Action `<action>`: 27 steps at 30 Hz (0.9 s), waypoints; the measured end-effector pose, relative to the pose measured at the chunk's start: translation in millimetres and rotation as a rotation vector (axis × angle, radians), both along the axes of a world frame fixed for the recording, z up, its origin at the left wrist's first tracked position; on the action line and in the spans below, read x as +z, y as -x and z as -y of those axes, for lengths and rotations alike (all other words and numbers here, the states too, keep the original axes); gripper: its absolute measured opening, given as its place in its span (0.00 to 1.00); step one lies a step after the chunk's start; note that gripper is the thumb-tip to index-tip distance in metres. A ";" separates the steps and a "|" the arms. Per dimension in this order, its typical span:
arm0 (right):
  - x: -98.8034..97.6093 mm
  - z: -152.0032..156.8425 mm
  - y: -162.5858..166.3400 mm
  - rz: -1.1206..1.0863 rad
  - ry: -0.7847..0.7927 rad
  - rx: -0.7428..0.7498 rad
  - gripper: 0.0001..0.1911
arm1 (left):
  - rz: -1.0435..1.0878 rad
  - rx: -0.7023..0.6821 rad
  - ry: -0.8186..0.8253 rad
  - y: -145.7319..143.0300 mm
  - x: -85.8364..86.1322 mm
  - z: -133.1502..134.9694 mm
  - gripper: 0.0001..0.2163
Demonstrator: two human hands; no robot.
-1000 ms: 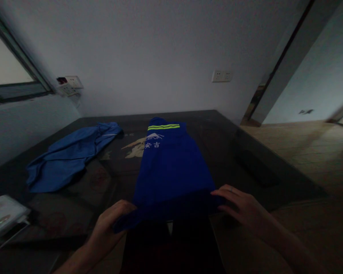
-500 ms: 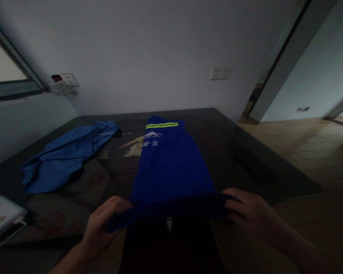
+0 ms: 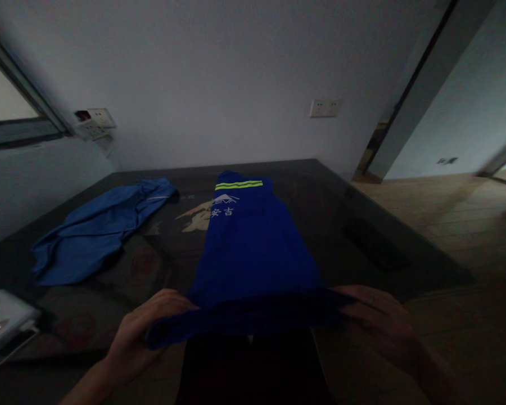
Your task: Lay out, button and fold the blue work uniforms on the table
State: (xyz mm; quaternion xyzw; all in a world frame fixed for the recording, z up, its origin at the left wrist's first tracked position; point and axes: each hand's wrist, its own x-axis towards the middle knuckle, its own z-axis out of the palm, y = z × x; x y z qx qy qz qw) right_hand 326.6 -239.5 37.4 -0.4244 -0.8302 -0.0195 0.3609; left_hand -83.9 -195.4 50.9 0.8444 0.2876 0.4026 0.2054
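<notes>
A dark blue work garment (image 3: 253, 247) lies lengthwise on the dark table, folded narrow, with yellow-green reflective stripes and white lettering near its far end. Its near edge is turned up at the table's front. My left hand (image 3: 149, 318) is closed on the left corner of that edge, thumb underneath. At the right corner my right hand (image 3: 375, 320) grips the cloth, with its fingertips partly hidden in shadow. Between both hands the folded edge is stretched across.
A lighter blue garment (image 3: 105, 230) lies crumpled on the table (image 3: 421, 259) to the left. A white device (image 3: 8, 318) with a cable sits at the near left. A dark oblong object (image 3: 375, 242) rests on the right. Behind stands a wall with sockets (image 3: 325, 108).
Both hands have moved slightly apart and toward me, carrying the garment's near edge. The turned-up band now looks wider and a little lower.
</notes>
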 end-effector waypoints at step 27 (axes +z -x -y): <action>-23.2 -12.8 0.3 -0.443 0.406 -0.060 0.07 | -0.386 -0.029 -0.186 24.6 12.9 -2.5 0.06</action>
